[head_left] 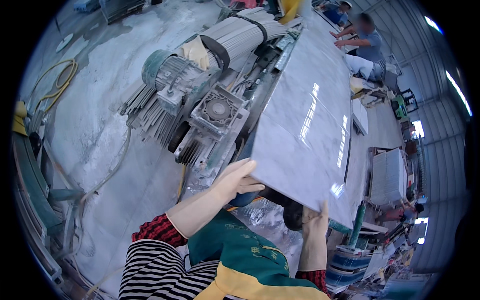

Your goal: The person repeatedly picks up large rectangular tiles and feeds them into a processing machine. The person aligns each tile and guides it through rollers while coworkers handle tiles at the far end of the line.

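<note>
Near left corner of slab (297, 150) is held by left hand (239, 179), fingers partly closed; near edge, farther right, is held by right hand (315, 219), fingers bent round it, undersides hidden. Neither hand is clearly nearer. From the fingers, slab is extended ahead, long axis angled rightward, past motor (172, 75), toward a co-worker (369, 42).

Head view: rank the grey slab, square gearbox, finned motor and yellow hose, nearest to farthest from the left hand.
1. Grey slab: its near edge meets the left hand.
2. Square gearbox: ahead, left of the slab.
3. Finned motor: beyond the gearbox, farther left.
4. Yellow hose: farthest, toward the picture's left edge.
</note>
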{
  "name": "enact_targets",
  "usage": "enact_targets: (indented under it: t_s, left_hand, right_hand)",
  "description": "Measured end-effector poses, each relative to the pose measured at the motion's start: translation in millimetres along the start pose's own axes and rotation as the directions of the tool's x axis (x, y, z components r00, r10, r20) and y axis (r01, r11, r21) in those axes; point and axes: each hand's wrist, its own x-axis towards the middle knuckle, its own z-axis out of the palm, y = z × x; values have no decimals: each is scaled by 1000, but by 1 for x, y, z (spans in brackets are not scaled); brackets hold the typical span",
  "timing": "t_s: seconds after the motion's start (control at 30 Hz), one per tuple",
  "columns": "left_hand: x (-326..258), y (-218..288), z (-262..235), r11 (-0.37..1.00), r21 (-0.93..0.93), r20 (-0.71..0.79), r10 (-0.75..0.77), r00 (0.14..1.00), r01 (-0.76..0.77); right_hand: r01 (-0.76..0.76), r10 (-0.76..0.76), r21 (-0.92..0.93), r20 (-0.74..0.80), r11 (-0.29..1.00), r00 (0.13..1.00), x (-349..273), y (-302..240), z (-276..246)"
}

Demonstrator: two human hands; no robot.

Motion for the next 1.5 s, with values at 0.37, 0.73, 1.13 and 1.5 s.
enact_targets:
  t_s: [0.37, 0.73, 1.13, 1.5]
  left_hand:
    - [-69, -74, -50, 862, 468, -230, -96, 969, 196]
    - [-33, -39, -28, -347, 917, 319, 346, 882, -196]
    - [235, -41, 66, -359, 886, 135, -404, 905, -293]
    - [188, -19, 141, -497, 846, 100, -208, 973, -193]
  right_hand:
    - [-331, 317, 152, 112, 931, 942, -13, 92, -140]
    - [-442, 417, 166, 166, 882, 894, -22, 132, -158]
    - [-377, 385, -85, 109, 922, 916, -31, 107, -159]
    - [-601, 585, 104, 150, 792, 797, -43, 148, -175]
